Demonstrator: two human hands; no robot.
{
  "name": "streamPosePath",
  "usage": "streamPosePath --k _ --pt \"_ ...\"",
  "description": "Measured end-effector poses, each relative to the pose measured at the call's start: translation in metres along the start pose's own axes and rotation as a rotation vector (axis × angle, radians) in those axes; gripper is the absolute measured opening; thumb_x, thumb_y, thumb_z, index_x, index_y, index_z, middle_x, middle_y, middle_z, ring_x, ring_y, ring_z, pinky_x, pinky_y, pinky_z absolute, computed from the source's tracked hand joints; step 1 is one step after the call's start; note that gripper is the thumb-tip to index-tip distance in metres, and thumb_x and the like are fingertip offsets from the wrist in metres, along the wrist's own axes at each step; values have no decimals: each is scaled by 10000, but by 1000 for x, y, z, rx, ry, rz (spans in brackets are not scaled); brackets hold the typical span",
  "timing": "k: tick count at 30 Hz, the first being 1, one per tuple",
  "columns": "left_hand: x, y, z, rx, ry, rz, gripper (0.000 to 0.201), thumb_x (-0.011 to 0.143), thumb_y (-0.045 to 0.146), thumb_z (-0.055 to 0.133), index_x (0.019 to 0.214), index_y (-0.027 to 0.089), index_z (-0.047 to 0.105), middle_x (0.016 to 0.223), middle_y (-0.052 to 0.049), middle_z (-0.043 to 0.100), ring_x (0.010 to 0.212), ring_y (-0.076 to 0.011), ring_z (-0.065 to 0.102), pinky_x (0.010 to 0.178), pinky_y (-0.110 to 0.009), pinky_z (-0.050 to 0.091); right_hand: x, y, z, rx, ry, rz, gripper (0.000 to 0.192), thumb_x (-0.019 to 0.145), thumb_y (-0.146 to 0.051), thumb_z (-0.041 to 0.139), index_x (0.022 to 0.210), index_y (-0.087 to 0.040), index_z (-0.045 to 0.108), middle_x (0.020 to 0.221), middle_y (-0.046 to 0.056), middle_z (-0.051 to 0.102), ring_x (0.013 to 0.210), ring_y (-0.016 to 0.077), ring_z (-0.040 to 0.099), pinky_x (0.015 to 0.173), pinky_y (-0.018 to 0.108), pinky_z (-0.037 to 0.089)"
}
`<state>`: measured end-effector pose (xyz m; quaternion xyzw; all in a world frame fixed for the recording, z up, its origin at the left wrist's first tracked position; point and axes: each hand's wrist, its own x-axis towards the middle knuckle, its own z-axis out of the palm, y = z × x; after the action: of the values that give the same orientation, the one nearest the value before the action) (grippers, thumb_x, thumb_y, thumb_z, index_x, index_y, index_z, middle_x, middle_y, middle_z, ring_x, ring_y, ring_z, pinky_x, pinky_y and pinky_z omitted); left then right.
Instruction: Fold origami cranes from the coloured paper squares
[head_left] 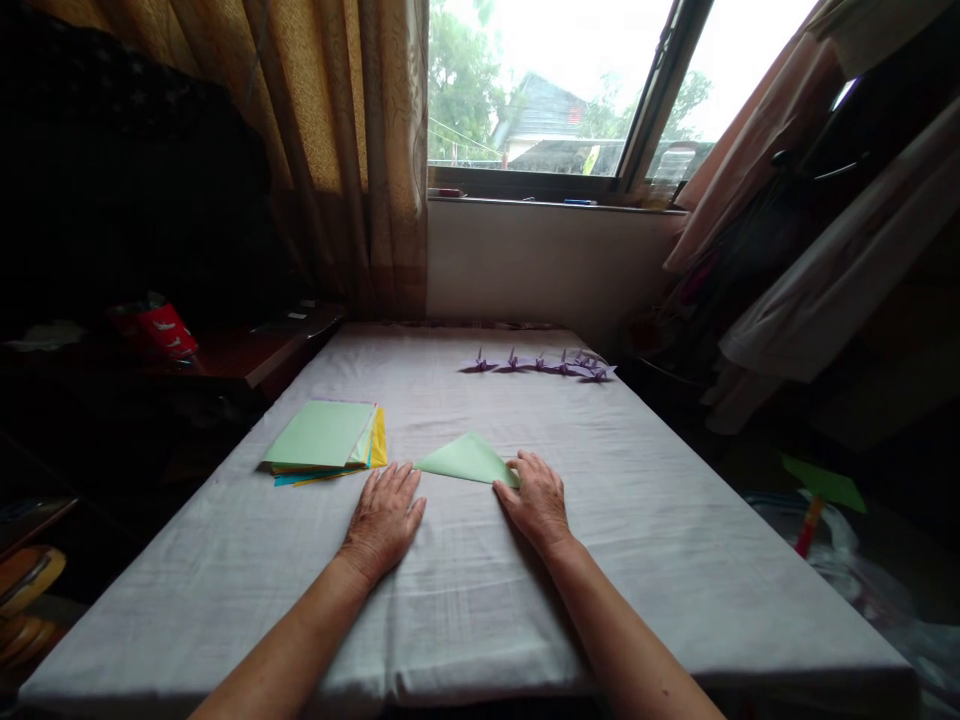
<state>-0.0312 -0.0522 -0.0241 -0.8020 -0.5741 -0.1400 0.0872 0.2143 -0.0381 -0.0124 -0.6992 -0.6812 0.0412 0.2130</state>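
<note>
A light green sheet of origami paper (465, 458), folded into a triangle, lies flat on the white tablecloth (465, 590) between my hands. My right hand (538, 500) has the triangle's right corner between thumb and fingers. Resting palm down, my left hand (384, 512) has its fingers stretched out, the tips close to the left corner. Beyond my left hand sits a stack of coloured paper (322, 435), pale green on top with yellow and blue edges sticking out below.
Several purple paper cranes (540, 364) stand in a row at the table's far right. A dark side table (247, 355) with a red container (157, 330) adjoins on the left. Hanging clothes (810, 270) and a plastic bag (855, 560) are to the right, below the window's level.
</note>
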Motion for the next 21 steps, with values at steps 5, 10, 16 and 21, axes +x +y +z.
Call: streamPosePath --k 5,10,16,21 --pt "-1 1 1 -45 4 -18 424 922 286 439 1294 168 606 1392 -121 566 1333 -308 471 1146 -510 298 -6 -1 -1 -25 13 -44 319 876 -312 594 1160 -179 653 1376 136 564 1293 297 481 1065 451 351" --pt "-1 0 1 -41 5 -12 426 922 279 438 1292 151 605 1394 -122 565 1324 -305 482 1133 -497 319 -7 1 -1 1 60 -111 293 869 -233 572 1147 -193 656 1333 117 604 1257 270 521 1045 423 377" --pt "-1 -5 6 -44 32 -6 462 911 293 460 1341 151 553 1399 -131 559 1321 -291 489 1120 -465 350 -6 5 5 173 212 -252 160 821 -127 535 847 -209 670 1136 62 710 1189 232 576 999 371 403" --pt "-1 -6 -1 -89 268 2 665 933 313 477 1520 140 220 1552 -187 328 1442 -290 303 1168 -472 257 -5 0 -9 170 355 -364 251 929 -189 461 812 -223 680 866 38 740 899 177 671 911 317 423"
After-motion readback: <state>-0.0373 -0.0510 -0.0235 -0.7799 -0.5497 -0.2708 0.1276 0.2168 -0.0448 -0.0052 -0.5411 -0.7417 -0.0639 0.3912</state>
